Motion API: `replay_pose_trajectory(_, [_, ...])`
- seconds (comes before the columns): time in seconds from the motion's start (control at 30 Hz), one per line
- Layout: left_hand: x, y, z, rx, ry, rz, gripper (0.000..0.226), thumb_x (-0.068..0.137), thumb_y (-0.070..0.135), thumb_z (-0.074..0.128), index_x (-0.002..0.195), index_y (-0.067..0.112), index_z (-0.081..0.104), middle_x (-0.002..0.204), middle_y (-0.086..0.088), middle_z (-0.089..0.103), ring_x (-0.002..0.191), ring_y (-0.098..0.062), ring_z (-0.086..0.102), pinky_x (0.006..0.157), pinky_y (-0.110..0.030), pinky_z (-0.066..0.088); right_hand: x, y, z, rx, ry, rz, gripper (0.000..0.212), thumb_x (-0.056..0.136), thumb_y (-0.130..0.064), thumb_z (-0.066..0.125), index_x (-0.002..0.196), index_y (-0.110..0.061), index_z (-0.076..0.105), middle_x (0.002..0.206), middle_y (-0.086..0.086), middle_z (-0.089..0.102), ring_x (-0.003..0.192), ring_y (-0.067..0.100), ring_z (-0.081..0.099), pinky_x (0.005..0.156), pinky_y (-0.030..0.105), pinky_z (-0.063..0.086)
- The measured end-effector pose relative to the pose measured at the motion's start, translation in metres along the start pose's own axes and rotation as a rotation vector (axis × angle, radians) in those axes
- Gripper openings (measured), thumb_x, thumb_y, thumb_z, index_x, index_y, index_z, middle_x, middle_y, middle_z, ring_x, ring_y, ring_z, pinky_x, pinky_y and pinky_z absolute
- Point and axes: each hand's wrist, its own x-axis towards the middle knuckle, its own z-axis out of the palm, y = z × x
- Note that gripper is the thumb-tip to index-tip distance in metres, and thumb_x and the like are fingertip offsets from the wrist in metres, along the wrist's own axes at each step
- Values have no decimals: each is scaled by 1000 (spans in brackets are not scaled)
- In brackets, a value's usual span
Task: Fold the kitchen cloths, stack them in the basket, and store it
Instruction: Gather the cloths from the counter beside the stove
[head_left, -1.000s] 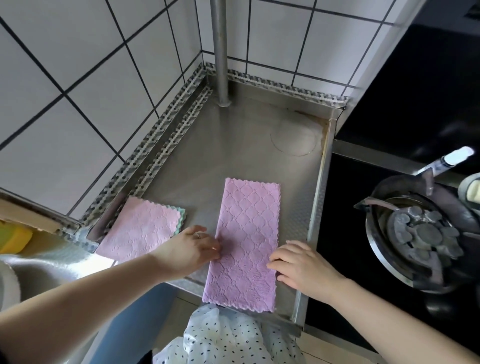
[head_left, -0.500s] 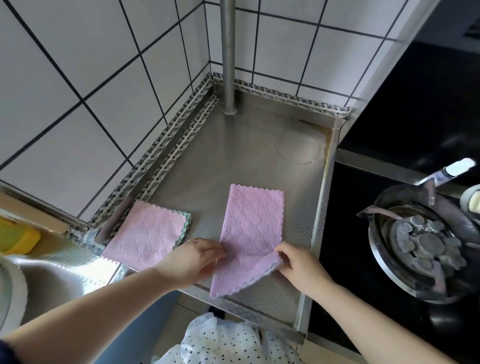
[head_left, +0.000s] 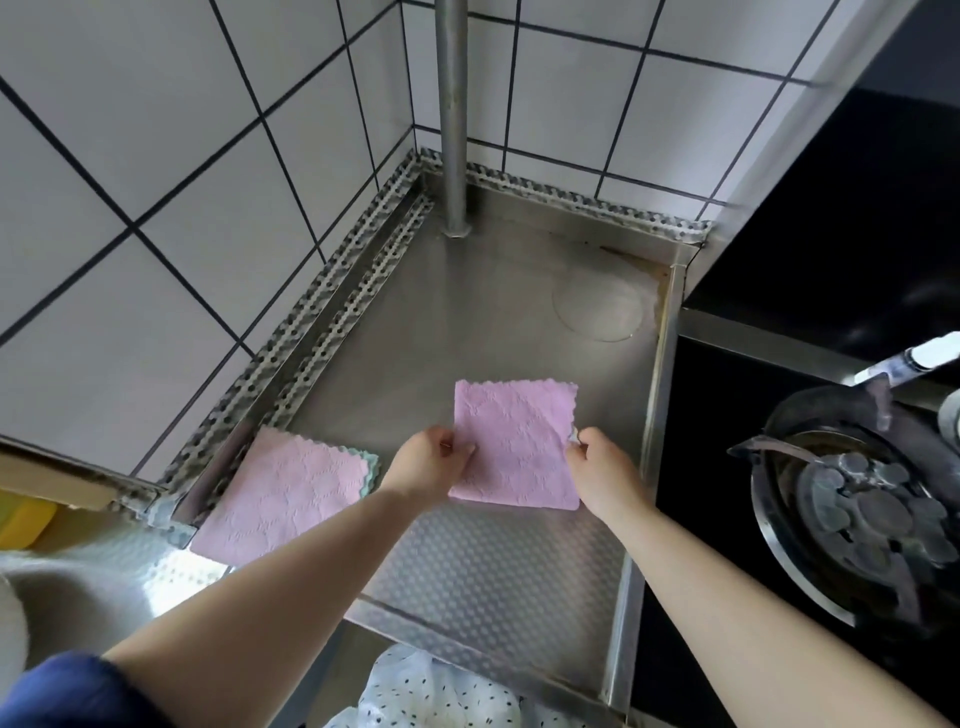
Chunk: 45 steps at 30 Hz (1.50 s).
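A pink kitchen cloth (head_left: 514, 447) lies folded into a square on the steel counter (head_left: 493, 571). My left hand (head_left: 431, 462) pinches its left edge, and my right hand (head_left: 602, 467) pinches its right edge. To the left sits a stack of folded cloths (head_left: 283, 493), pink on top with a green edge showing underneath. No basket is in view.
A steel pole (head_left: 452, 119) stands in the tiled back corner. A black stove with a pan (head_left: 852, 519) lies to the right. A sink edge and a yellow object (head_left: 23, 519) are at the left. Spotted white fabric (head_left: 426, 696) hangs below the counter's front edge.
The long pink cloth has been folded in half: both hands lifted its near end and carried it away from me onto the far half. The hands now hold the square's sides.
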Motion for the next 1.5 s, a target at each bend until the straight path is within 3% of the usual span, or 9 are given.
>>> replay_pose_trajectory(0.17, [6, -2, 1, 79, -29, -46, 31, 89, 29, 56, 64, 13, 45, 60, -1, 49, 63, -24, 48, 57, -29, 35, 9, 3, 6, -6, 8, 57, 22, 94, -23, 45, 98, -7, 59, 92, 13, 66, 81, 30, 56, 62, 30, 35])
replay_pose_trajectory(0.5, [9, -5, -1, 71, 61, -9, 33, 87, 39, 57, 105, 12, 52, 95, -4, 64, 87, -25, 61, 75, -36, 52, 6, 12, 6, -9, 81, 47, 23, 90, -28, 54, 110, -16, 52, 95, 1, 65, 92, 27, 62, 69, 30, 42])
replay_pose_trajectory(0.63, [8, -8, 6, 375, 294, 432, 51, 84, 40, 40, 124, 12, 55, 119, -10, 58, 108, -31, 55, 89, -41, 47, 4, 13, 9, -251, 371, -389, 33, 79, -22, 51, 109, -12, 62, 101, 9, 64, 92, 32, 62, 78, 39, 50])
replay_pose_trajectory(0.77, [12, 2, 28, 639, 196, 670, 51, 87, 31, 36, 125, 6, 60, 132, -12, 57, 124, -30, 52, 98, -56, 43, 7, -10, 31, -398, 282, -542, 52, 75, -27, 40, 120, -13, 63, 129, 7, 59, 119, 26, 56, 97, 48, 43])
replay_pose_trajectory(0.9, [17, -4, 40, 786, 22, 605, 69, 82, 51, 36, 128, 4, 56, 137, -13, 52, 128, -30, 47, 97, -57, 43, 8, -12, 61, -488, 175, -470, 57, 79, -36, 40, 126, -12, 61, 135, 4, 55, 130, 20, 47, 104, 49, 25])
replay_pose_trajectory(1.03, [24, -14, 42, 777, 34, 586, 58, 89, 44, 32, 137, 15, 47, 146, -13, 40, 135, -31, 37, 103, -58, 36, 9, 0, 67, -509, 182, -350, 63, 78, -40, 37, 134, -14, 53, 144, 3, 46, 136, 16, 29, 109, 55, 21])
replay_pose_trajectory(1.3, [24, -14, 38, 852, 42, 459, 74, 84, 57, -3, 150, 24, -6, 155, -5, -17, 145, -22, -13, 113, -44, -16, 11, 11, 63, -516, 159, -241, 79, 80, -60, 29, 138, -8, 46, 150, 9, 36, 140, 19, 20, 105, 62, 27])
replay_pose_trajectory(1.43, [19, -8, 36, 715, 44, 440, 75, 85, 55, 12, 150, 18, 15, 157, -16, 7, 145, -31, 7, 115, -46, 1, 11, 10, 51, -486, 138, -287, 73, 85, -58, 34, 146, -19, 30, 158, 5, 17, 146, 22, 11, 113, 56, 8])
replay_pose_trajectory(1.5, [13, -10, 30, 480, 146, 374, 61, 90, 38, 34, 145, 12, 32, 153, -18, 23, 142, -33, 21, 115, -46, 13, 4, 11, 38, -337, 296, -282, 63, 78, -49, 48, 133, -18, 51, 144, 10, 44, 132, 31, 40, 106, 51, 30])
